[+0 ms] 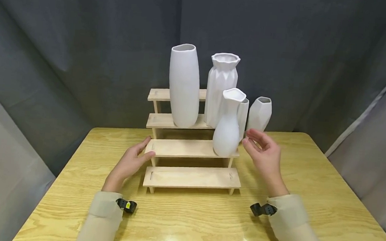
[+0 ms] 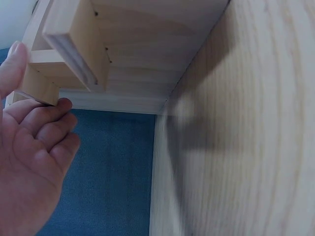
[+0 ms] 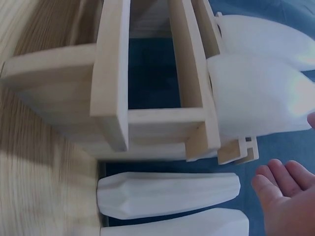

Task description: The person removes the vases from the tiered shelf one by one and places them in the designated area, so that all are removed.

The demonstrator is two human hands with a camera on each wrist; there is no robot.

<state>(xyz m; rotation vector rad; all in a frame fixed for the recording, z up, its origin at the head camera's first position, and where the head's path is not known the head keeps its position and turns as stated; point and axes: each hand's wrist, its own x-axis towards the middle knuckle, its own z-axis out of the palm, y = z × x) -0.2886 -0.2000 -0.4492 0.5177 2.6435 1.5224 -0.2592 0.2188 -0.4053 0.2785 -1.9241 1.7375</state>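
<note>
A stepped wooden stand [image 1: 192,177] with several shelves stands on the table. My left hand [image 1: 129,164] grips the left end of its second shelf from the bottom, thumb at the front corner. The left wrist view shows the fingers curled against the end of the stand [image 2: 142,44]. A white narrow-necked vase [image 1: 227,132] sits at the right end of that same shelf. Just right of this vase, my right hand [image 1: 267,152] is held with fingers loosely bent and nothing in them. The right wrist view shows the vase [image 3: 256,96] apart from the fingers.
A tall smooth vase [image 1: 184,85] and a pleated vase [image 1: 216,88] stand on the shelf above. Behind the right hand, a faceted vase [image 1: 260,112] and a slim vase [image 1: 243,118] stand on the wooden table [image 1: 185,218]. A dark curtain [image 1: 116,54] hangs behind.
</note>
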